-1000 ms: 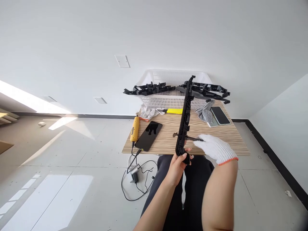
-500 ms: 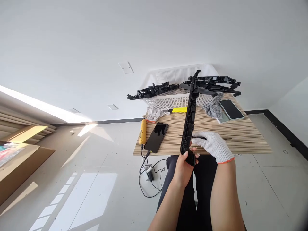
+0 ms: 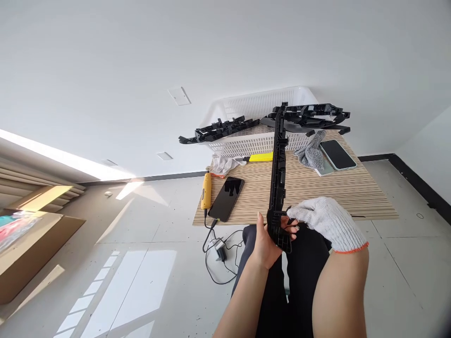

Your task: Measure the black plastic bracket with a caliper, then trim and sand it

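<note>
My bare left hand [image 3: 268, 241] grips the lower end of a long black plastic part [image 3: 278, 173], which stands up over the table. My right hand [image 3: 317, 216], in a white knit glove with an orange cuff, pinches a thin dark tool [image 3: 283, 213] against the part's lower end, just above my left fingers. How the tool tip meets the part is too small to tell. Behind, more black plastic parts [image 3: 225, 130] lie across a white basket [image 3: 246, 141].
On the striped table [image 3: 317, 188] are a yellow tool [image 3: 206, 190], a dark phone [image 3: 226, 198], a white glove [image 3: 223, 165], a yellow-handled knife [image 3: 260, 157], a grey cloth [image 3: 310, 152] and another phone [image 3: 338, 154]. Cables [image 3: 225, 277] hang below; a cardboard box [image 3: 42, 249] stands left.
The lower end of the black part has come lower and turned, showing more of its bent foot. My right hand has moved down and right, its tool now lower on the part.
</note>
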Motion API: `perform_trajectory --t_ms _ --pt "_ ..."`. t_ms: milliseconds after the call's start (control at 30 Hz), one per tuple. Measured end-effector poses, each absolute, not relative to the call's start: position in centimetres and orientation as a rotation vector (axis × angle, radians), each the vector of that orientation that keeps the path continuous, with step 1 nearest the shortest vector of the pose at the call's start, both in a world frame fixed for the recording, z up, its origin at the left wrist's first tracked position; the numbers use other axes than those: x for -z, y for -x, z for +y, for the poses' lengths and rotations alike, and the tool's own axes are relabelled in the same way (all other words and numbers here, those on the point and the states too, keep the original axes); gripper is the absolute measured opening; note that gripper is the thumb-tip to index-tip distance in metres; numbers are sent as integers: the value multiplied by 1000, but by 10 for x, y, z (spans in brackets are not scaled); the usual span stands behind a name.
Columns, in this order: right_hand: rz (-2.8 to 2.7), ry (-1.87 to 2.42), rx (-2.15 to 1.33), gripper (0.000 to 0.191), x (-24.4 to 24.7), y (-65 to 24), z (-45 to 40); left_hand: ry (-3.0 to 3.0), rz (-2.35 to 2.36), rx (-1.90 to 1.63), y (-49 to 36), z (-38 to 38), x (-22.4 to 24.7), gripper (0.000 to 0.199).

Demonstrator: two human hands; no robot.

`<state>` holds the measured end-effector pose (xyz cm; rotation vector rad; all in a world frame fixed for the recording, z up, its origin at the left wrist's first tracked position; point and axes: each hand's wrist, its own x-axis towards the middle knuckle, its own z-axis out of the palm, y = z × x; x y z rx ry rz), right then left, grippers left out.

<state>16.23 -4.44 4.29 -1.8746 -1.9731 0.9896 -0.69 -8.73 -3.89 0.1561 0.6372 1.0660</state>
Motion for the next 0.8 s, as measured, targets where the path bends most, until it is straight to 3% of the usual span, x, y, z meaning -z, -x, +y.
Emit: perform_trajectory --t_ms 167,367,533,800 --pt "-1932 1904 -1081 44 -43 -161 -39 -145 587 -1050 5 -85 38 63" --pt "-1965 1750 -1022 34 -37 -154 -35 -99 578 -1103 5 -84 34 66" --pt "-2004 1801 -1031 38 -40 -151 -36 -21 622 -1118 3 -82 30 69" --pt "-1949 1793 -990 35 -40 -156 -44 5 536 -1119 5 -82 32 54"
